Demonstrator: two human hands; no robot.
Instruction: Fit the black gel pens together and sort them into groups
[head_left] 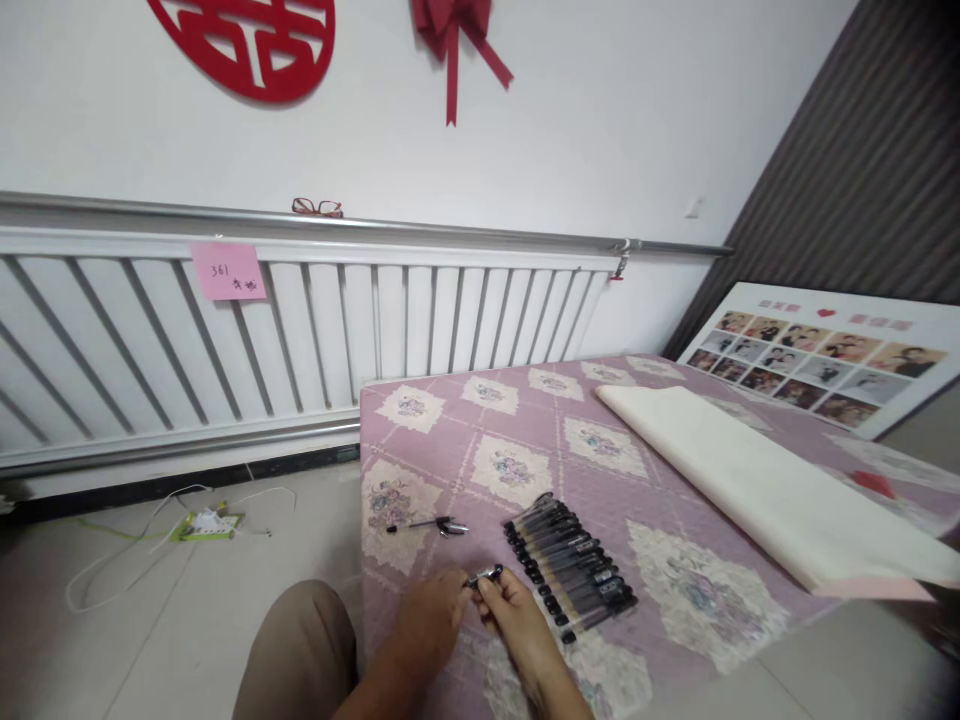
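Near the front edge of the cloth-covered table, my left hand (437, 612) and my right hand (514, 608) meet around a black pen (484, 576). The fingers of both hands are closed on it, and part of it is hidden by them. Just right of my right hand, a row of several black-capped pens (574, 560) with clear barrels lies side by side on the purple floral tablecloth (517, 400). Beyond my left hand, a dark pen (416, 524) lies with small black and clear pieces (453, 527) at its right end.
At right lies a cream folded sheet or roll (712, 470), with a photo board (817, 355) behind it. A white radiator (315, 340) runs along the wall, with glasses (318, 208) on the pipe above. A power strip (214, 525) and cables are on the floor at left.
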